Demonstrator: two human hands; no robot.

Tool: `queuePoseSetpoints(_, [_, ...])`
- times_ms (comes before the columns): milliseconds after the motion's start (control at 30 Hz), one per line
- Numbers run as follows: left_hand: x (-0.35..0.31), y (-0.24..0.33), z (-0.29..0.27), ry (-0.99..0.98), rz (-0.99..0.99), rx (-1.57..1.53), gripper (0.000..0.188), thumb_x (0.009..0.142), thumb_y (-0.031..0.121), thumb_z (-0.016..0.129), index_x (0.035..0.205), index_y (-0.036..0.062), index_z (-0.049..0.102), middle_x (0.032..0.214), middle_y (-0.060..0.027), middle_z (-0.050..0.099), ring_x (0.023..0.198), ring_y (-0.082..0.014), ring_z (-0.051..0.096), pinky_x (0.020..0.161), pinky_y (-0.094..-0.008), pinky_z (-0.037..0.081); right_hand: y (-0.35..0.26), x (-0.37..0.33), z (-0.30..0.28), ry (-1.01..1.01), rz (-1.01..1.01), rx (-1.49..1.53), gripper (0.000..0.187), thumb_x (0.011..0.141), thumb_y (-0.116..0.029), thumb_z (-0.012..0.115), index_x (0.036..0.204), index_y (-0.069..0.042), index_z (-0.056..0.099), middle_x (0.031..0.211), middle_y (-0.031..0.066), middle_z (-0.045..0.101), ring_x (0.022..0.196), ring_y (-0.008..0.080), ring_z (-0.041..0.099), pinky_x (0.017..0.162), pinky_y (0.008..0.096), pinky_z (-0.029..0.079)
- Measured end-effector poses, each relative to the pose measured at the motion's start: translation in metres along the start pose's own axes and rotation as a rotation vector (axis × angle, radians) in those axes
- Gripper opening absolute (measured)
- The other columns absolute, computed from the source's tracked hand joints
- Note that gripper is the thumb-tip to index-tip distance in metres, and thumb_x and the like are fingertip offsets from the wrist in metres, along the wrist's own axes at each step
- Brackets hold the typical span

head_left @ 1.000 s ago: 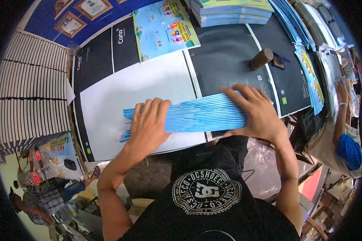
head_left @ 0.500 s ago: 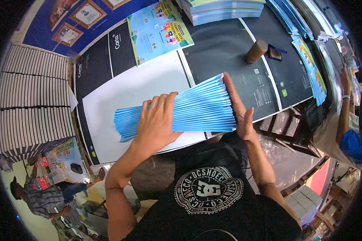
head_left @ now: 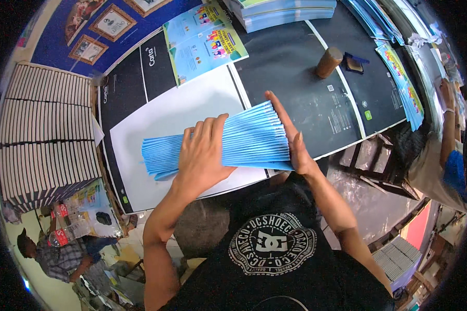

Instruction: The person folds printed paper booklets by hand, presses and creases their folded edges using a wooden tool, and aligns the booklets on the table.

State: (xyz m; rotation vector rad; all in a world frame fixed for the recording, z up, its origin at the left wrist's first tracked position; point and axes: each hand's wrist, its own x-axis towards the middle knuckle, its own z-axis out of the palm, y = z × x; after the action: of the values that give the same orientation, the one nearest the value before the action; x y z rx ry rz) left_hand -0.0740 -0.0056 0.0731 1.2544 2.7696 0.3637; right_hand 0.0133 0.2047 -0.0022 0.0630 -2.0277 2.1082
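Observation:
A fanned stack of thin light-blue booklets (head_left: 256,136) lies crosswise over a white sheet (head_left: 135,116) near the table's front edge. My left hand (head_left: 202,150) is wrapped over the stack left of its middle, its fingers bent over the far side and the thumb toward the near side. At the stack's right end my right hand (head_left: 294,142) stands upright, palm against the booklet edges, with fingers stretched out. The edges spread more widely at the right end than under my left hand. The undersides of the booklets are hidden.
Beyond lie printed sheets (head_left: 205,46) and a booklet pile (head_left: 290,14). A brown cylinder (head_left: 329,63) and dark open case (head_left: 355,64) stand right of them, with fanned booklets (head_left: 402,88) farther over. Tall book stacks (head_left: 46,124) line the left; another person's arm (head_left: 447,119) shows right.
My right hand has moved left, and the stack's right end has shifted left with it. My left hand keeps its hold on the booklets. The whole view has shifted slightly.

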Motion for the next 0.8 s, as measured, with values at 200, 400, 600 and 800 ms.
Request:
queuePoseSetpoints(200, [0.005, -0.012, -0.001, -0.032, -0.048, -0.142, 0.072, 0.066, 0.023, 0.089, 0.128, 0.0063, 0.056, 0.113, -0.0132, 0.065, 0.108, -0.033, 0.062, 0.092, -0.0463, 0.044, -0.016, -0.003, -0.001, -0.019, 0.005, 0.098, 0.136, 0.075, -0.098, 0.037, 0.161, 0.005, 0.019, 0.165, 0.0253, 0.024, 0.153, 0.0354, 0.025, 0.125, 0.0465, 0.015])
queuePoseSetpoints(400, [0.023, 0.02, -0.024, 0.101, 0.113, -0.141, 0.079, 0.064, 0.021, 0.09, 0.133, 0.0034, 0.055, 0.116, -0.0143, 0.064, 0.111, -0.0331, 0.061, 0.094, -0.0458, 0.044, -0.065, -0.015, -0.074, -0.126, -0.158, -0.456, 0.143, 0.053, -0.071, 0.09, 0.156, 0.007, 0.031, 0.158, 0.0275, 0.039, 0.148, 0.039, 0.038, 0.122, 0.0485, 0.028])
queuePoseSetpoints(600, [0.035, 0.033, 0.009, -0.02, 0.136, -0.051, 0.106, 0.062, 0.025, 0.09, 0.153, 0.0018, 0.039, 0.132, -0.0178, 0.054, 0.125, -0.0336, 0.052, 0.105, -0.0505, 0.038, -0.164, 0.0, -0.051, 0.02, -0.381, -1.069, 0.148, 0.049, -0.083, 0.084, 0.159, 0.0, 0.031, 0.161, 0.0271, 0.034, 0.151, 0.0425, 0.031, 0.124, 0.0545, 0.022])
queuePoseSetpoints(800, [0.033, 0.033, 0.013, 0.06, 0.184, 0.018, 0.114, 0.06, 0.032, 0.093, 0.151, -0.0046, 0.037, 0.135, -0.0195, 0.051, 0.126, -0.0321, 0.051, 0.111, -0.0527, 0.034, -0.085, 0.018, -0.038, -0.4, -0.075, -1.301, 0.124, 0.069, -0.071, 0.077, 0.164, -0.011, 0.025, 0.169, 0.0171, 0.024, 0.157, 0.037, 0.02, 0.126, 0.0582, 0.011])
